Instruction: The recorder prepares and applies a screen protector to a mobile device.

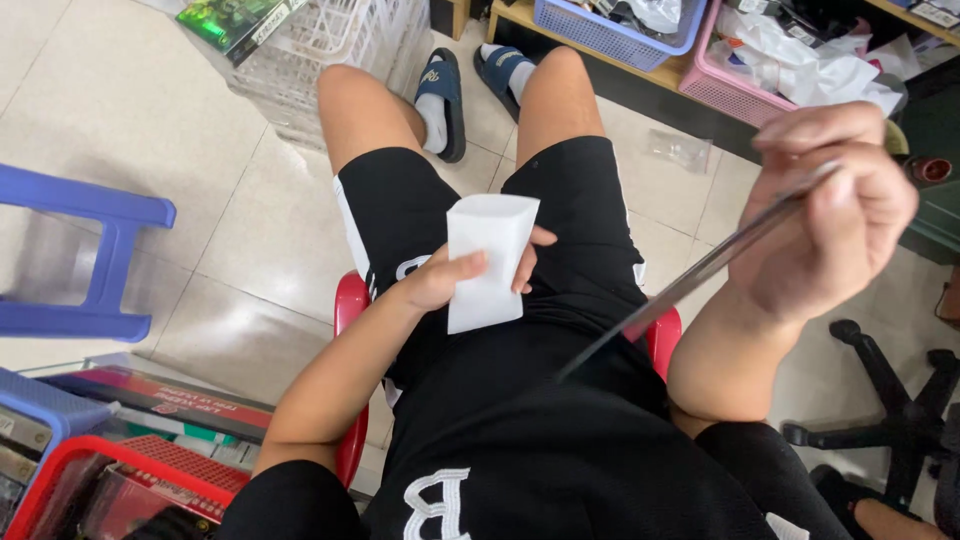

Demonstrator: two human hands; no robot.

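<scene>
I sit on a red stool point(350, 300) and look down at my lap. My left hand point(450, 275) holds a small white paper packet point(488, 260) upright over my thighs, thumb on its front and fingers behind it. My right hand point(835, 210) is raised at the right and closed around one end of a long thin metal blade point(690, 285), which slants down and left toward my shirt. The blade's tip hovers apart from the packet.
A blue plastic stool point(95, 255) stands at left. A white wire basket point(320, 50) is ahead; blue point(600, 35) and pink point(725, 90) baskets sit on a low shelf. A red basket point(90, 475) holds boxes at lower left. An office chair base point(890, 410) is at right.
</scene>
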